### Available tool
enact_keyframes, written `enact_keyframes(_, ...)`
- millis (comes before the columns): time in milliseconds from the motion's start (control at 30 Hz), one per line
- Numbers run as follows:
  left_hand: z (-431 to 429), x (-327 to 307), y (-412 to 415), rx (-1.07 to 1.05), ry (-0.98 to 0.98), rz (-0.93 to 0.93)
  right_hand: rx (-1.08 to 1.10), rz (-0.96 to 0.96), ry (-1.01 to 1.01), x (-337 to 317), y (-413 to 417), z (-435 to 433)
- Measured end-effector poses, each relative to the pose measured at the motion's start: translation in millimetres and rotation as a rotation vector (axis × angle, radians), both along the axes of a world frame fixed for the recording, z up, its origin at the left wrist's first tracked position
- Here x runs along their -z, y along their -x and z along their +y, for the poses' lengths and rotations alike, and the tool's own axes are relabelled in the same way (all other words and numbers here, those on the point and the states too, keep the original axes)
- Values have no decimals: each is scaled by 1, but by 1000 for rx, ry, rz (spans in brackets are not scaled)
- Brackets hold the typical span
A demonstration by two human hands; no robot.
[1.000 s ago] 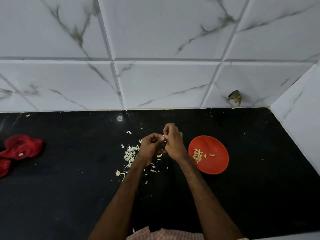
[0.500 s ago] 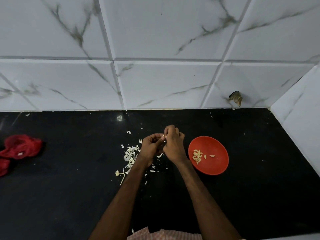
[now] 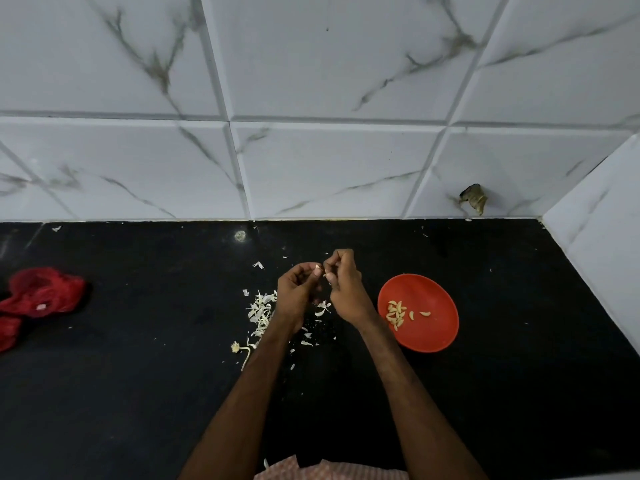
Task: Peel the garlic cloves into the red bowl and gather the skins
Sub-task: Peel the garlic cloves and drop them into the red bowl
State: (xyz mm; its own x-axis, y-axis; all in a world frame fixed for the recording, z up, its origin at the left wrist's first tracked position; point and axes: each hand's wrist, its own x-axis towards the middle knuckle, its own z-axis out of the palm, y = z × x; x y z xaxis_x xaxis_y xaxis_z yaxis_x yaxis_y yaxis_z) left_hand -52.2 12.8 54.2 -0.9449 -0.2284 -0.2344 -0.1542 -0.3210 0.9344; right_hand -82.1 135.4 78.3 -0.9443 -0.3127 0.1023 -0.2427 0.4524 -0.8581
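Note:
My left hand (image 3: 298, 289) and my right hand (image 3: 343, 286) are held together above the black counter (image 3: 138, 393), fingers curled. Between their fingertips they pinch a small garlic clove (image 3: 321, 270), mostly hidden by the fingers. To the right of my hands stands the red bowl (image 3: 437, 332), holding several peeled cloves (image 3: 396, 314). A loose pile of white garlic skins (image 3: 260, 310) lies on the counter just left of my left hand, with more flakes scattered under my wrists.
A red mesh bag (image 3: 38, 296) lies crumpled at the counter's far left edge. A marble-tiled wall (image 3: 311, 150) rises behind the counter, and a side wall (image 3: 602, 237) closes it off on the right. A garlic stem (image 3: 239, 348) lies near the skins.
Both hands stay together at the same spot; the fingers have shifted slightly as they work the clove. The bowl and skins are unmoved.

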Motion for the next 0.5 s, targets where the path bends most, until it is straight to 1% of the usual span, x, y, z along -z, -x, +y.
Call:
enact_keyframes(67, -2, 1, 1, -31, -26, -10, -12, -1, 0, 1, 0, 0)
enact_keyframes(167, -2, 3, -1, -13, -61, -8, 35, -4, -14, 2, 2, 2)
enact_keyframes(233, -3, 4, -2, -17, -69, -10, 52, 41, -33, 4, 4, 4)
enact_keyframes(333, -3, 2, -2, -42, -75, -11, 70, 120, -117, 9, 6, 4)
enact_keyframes(500, -3, 2, -2, -25, -79, -5, 120, 68, -58, 12, 6, 0)
